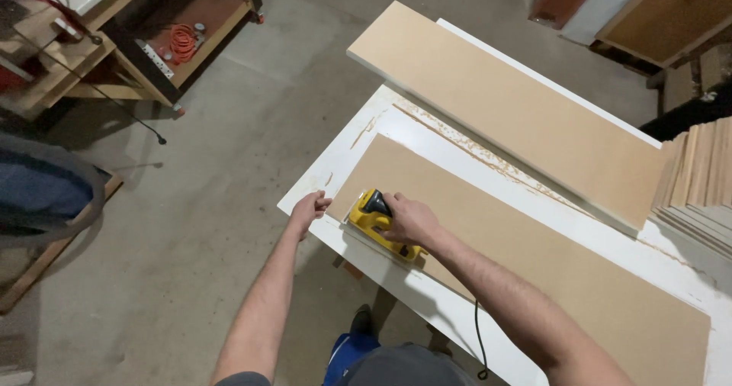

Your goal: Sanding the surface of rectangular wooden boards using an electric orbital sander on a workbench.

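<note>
Sander, yellow, gripped by right hand at near corner of brown board on white table; left hand curled on board's end; remaining length apparently unsanded.

Both forearms are bare from the wrist up to the short sleeves, and both carry dark hair along their length. The left hand wears no glove, ring or watch, and neither does the right hand. At the bottom edge of the view, nearest the camera, a grey sleeve shows at the top of the left arm. Right of that sleeve comes the rounded grey front of the shirt. Between sleeve and shirt front, bright blue trousers show as a narrow strip. Just above the trousers, a dark shoe stands on the floor.
</note>
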